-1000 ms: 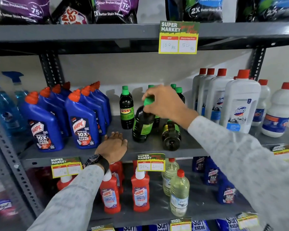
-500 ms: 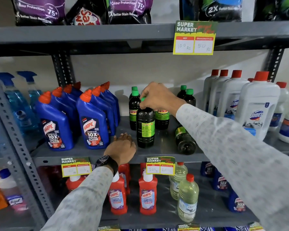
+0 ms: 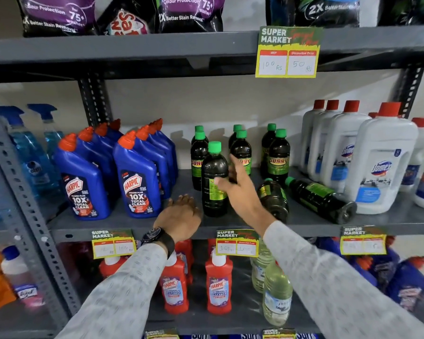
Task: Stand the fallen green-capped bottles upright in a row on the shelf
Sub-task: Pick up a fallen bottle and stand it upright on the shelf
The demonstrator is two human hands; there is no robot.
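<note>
Dark green-capped bottles stand on the grey middle shelf (image 3: 123,225). Several are upright at the back, such as one (image 3: 278,157). Another upright bottle (image 3: 212,182) stands nearer the front. My right hand (image 3: 241,192) hovers just right of it, fingers spread, the thumb close to its label and nothing held. Two bottles lie fallen: one (image 3: 273,200) with its base toward me, right of my wrist, and another (image 3: 321,199) lying with its cap pointing back-left. My left hand (image 3: 181,216) rests palm down on the shelf's front edge, left of the front bottle.
Blue Harpic bottles (image 3: 138,177) crowd the left of the shelf and white Domex bottles (image 3: 380,165) the right, close to the fallen bottle. Price tags (image 3: 236,242) hang on the shelf's front edge. Red and clear bottles fill the shelf below.
My right hand held the front bottle by its cap and set it upright; it has now let go and dropped beside the bottle's body. The left hand stays put.
</note>
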